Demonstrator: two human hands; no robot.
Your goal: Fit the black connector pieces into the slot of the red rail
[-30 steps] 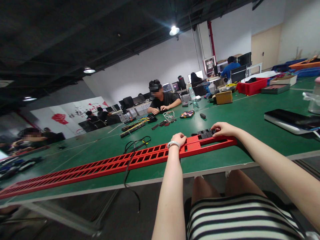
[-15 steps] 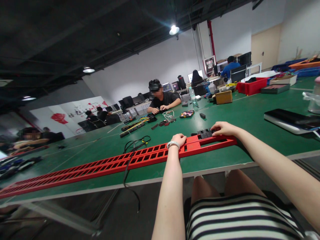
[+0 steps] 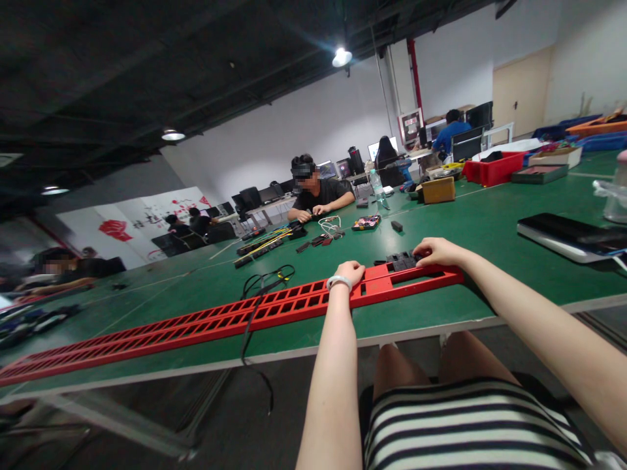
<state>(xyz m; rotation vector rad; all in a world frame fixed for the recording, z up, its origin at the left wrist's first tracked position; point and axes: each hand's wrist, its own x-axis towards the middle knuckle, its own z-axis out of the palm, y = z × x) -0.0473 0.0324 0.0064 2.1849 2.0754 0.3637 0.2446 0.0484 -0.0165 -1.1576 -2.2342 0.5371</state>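
A long red slotted metal frame (image 3: 289, 304) lies slantwise along the near side of the green table, with wider openings at its right end. My left hand (image 3: 350, 272), a pale bracelet at its wrist, rests on the frame's right part with fingers curled over it. Black block-shaped pieces (image 3: 400, 262) sit together by the far edge of that end. Beside them my right hand (image 3: 437, 252) is closed in a pinch at a small black piece, mostly covered by the fingers. A black strap (image 3: 251, 320) crosses the frame and hangs over the table edge.
Across the green table (image 3: 196, 294) a co-worker (image 3: 323, 189) handles small parts near bundled cables (image 3: 267, 247). A small black block (image 3: 396, 226) lies beyond my hands. To the right are a dark flat device (image 3: 568, 235) and a red bin (image 3: 494, 170).
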